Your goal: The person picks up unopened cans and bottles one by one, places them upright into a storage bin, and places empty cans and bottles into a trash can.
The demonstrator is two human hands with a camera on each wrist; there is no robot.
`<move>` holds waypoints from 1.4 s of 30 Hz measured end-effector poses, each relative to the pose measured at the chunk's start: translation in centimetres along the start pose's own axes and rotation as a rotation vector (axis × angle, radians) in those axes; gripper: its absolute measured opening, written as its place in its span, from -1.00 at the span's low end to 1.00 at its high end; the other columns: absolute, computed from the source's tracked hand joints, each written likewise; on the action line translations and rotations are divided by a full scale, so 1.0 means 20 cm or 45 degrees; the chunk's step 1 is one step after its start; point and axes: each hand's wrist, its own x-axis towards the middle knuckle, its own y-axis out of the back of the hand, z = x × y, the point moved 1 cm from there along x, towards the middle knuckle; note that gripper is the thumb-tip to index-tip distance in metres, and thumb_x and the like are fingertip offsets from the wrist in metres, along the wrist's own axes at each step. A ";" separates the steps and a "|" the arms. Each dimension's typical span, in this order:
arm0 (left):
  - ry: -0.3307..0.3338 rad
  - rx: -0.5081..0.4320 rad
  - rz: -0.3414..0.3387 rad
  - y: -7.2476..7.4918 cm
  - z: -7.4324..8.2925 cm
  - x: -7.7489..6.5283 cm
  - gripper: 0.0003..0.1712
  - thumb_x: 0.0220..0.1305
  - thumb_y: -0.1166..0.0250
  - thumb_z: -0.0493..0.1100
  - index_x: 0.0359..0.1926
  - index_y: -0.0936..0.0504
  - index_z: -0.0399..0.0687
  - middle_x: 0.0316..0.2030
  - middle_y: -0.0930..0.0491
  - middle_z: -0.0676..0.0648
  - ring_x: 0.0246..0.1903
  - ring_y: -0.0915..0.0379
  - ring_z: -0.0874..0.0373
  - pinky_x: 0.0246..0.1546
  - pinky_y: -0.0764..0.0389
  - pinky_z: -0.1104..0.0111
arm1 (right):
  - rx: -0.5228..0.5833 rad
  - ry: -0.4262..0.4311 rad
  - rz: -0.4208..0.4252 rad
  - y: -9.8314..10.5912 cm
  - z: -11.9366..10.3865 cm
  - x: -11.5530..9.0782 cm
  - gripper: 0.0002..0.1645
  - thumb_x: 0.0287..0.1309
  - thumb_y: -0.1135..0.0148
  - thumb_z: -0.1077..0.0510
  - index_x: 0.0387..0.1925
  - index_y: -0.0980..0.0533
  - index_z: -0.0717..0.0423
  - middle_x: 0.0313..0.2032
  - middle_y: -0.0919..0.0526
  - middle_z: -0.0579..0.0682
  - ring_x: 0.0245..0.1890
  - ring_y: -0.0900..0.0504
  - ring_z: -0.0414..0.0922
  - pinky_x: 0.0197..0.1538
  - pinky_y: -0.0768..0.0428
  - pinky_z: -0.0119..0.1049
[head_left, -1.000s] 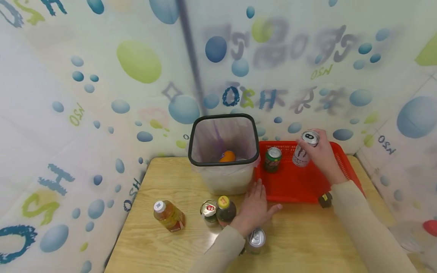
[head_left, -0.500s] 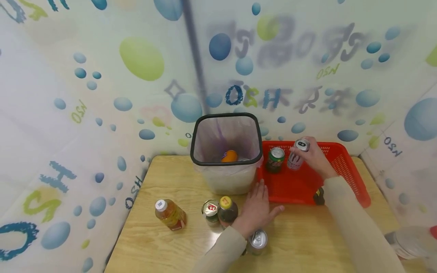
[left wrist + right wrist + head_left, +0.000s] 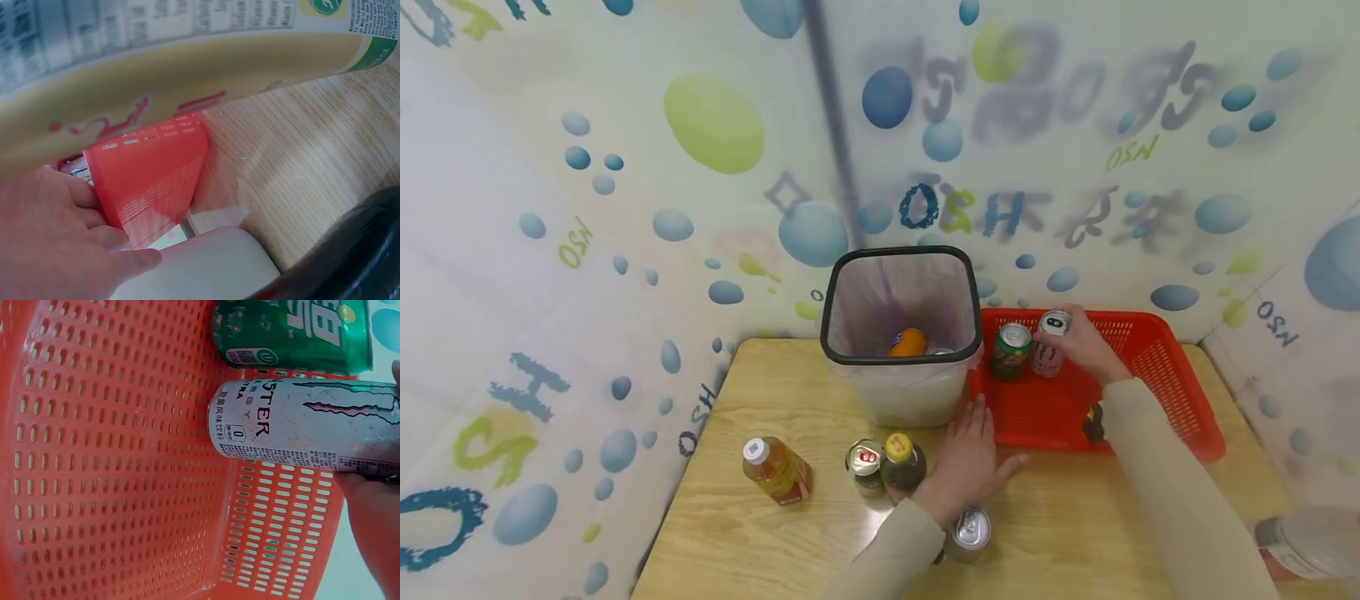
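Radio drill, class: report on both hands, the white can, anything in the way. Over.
Right hand gripping white can, inside basket. Left hand outstretched near basket's left side, holding nothing. Green can close on white can's left, possible obstacle.

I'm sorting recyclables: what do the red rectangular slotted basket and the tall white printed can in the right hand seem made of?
Red rectangular slotted basket: probably plastic, smooth and glossy; its regular slots look moulded.
Tall white printed can: likely aluminium, satin-looking print, with a silvery metallic lid.
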 end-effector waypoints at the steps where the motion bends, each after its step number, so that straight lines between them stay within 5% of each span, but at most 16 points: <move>1: -0.004 0.005 0.008 0.00 0.00 0.00 0.08 0.44 0.11 0.54 0.57 -0.23 -0.23 0.63 0.04 -0.19 0.59 0.09 -0.05 0.50 -0.20 0.08 | 0.002 -0.002 -0.002 0.00 0.00 0.00 -0.07 0.45 -0.26 0.03 0.47 0.09 0.36 0.31 -0.20 0.42 0.30 -0.28 0.32 0.40 -0.33 0.29; 19: -0.055 0.034 0.037 0.02 0.02 0.02 0.07 0.44 0.09 0.53 0.56 -0.24 -0.25 0.62 0.01 -0.19 0.60 0.08 -0.02 0.51 -0.18 0.11 | -0.120 -0.048 -0.003 0.04 0.04 -0.01 0.16 0.35 -0.36 -0.10 0.56 0.17 0.29 0.37 -0.21 0.44 0.32 -0.30 0.38 0.38 -0.32 0.35; 24: -0.035 0.030 0.018 0.03 0.01 0.01 0.07 0.44 0.07 0.52 0.56 -0.23 -0.25 0.62 0.03 -0.20 0.60 0.11 -0.02 0.52 -0.17 0.10 | -0.195 -0.046 0.002 0.06 -0.02 -0.03 0.30 0.37 -0.27 -0.27 0.63 0.34 0.22 0.47 -0.10 0.48 0.41 -0.19 0.43 0.40 -0.21 0.43; 28: -0.025 -0.024 0.026 0.04 -0.01 0.00 0.06 0.45 0.02 0.49 0.56 -0.23 -0.28 0.62 0.03 -0.22 0.60 0.11 -0.05 0.51 -0.18 0.07 | -0.253 -0.006 0.037 0.07 -0.11 -0.06 0.24 0.40 -0.15 -0.36 0.65 0.29 0.19 0.53 -0.07 0.43 0.46 -0.13 0.43 0.39 -0.21 0.43; 42: 0.000 -0.071 -0.005 0.05 -0.04 -0.01 0.09 0.43 0.01 0.51 0.57 -0.19 -0.28 0.62 0.03 -0.23 0.60 0.13 -0.05 0.54 -0.10 0.10 | -0.270 0.253 0.347 0.17 -0.44 -0.48 -0.15 0.60 0.10 -0.20 0.63 0.01 0.16 0.55 -0.13 0.31 0.45 -0.15 0.40 0.37 -0.19 0.45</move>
